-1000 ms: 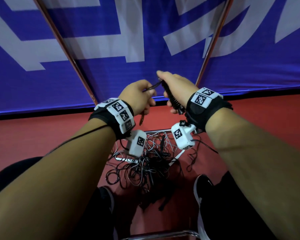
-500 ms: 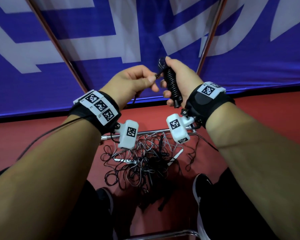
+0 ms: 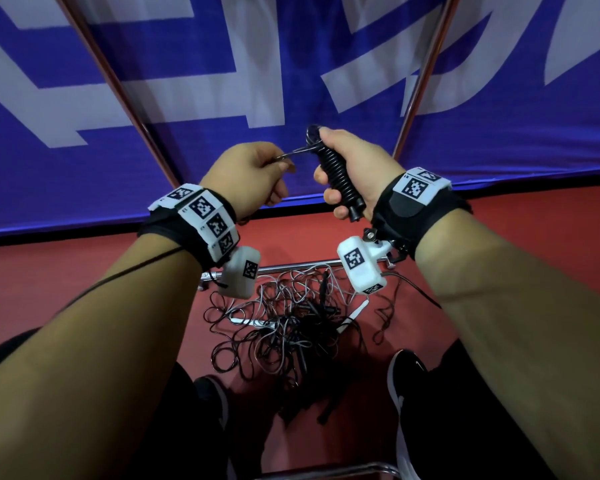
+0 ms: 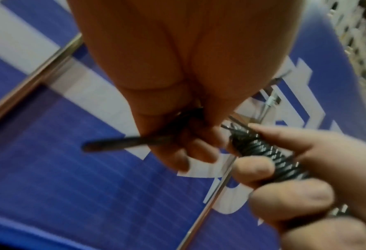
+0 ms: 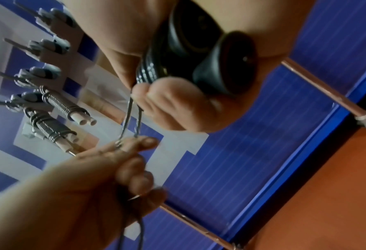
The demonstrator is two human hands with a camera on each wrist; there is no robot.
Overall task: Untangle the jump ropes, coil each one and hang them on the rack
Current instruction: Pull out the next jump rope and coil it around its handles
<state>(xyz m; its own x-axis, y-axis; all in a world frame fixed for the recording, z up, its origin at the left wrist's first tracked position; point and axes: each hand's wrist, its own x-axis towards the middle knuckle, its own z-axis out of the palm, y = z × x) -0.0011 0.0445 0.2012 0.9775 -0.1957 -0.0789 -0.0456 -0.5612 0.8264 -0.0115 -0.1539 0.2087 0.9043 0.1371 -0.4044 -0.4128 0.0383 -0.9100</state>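
Raised slightly, the right hand (image 3: 352, 168) grips the coiled handles (image 3: 340, 178); the cord (image 3: 297, 152), pinched by the left hand (image 3: 250, 181), should be kept taut.

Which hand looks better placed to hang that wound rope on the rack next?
Probably the right hand: it grips the coiled rope whole. The left hand only pinches the loose cord end, so it would have to regrip.

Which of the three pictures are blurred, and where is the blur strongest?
Head view: mostly sharp, the rope pile on the floor readable. Left wrist view: strong blur on the left hand. Right wrist view: soft throughout, the black handle near the lens out of focus.
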